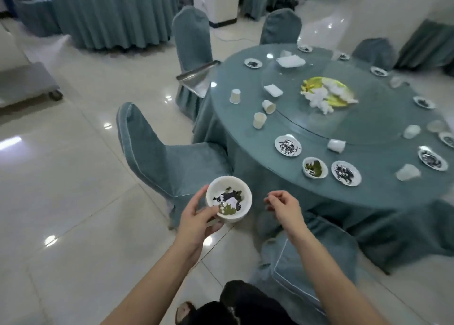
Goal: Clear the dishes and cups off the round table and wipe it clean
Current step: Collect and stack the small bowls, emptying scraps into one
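Left hand point(196, 216) grips a dirty bowl point(229, 198) at lower centre, while the empty, loosely curled right hand point(285, 206) is nearer the tabletop point(245, 118) dishes up right.

Banquet room in teal covers, pale glossy floor

A teal-covered chair point(157, 150) stands on the shiny tiled floor point(73, 201) with its back toward the camera's left, and a second covered chair point(307, 258) sits lower in view, close beside it. Farther off, a tall covered chair point(192, 37) stands with a metallic sheet point(196, 77) draped over its seat; two more chair backs point(281, 27) and point(373, 53) show beyond. At upper left a second skirted surface point(110, 17) hangs in pleats. A white pillar point(216, 2) with a dark base rises behind, and a grey wheeled cart point(27, 83) shows at the left edge.
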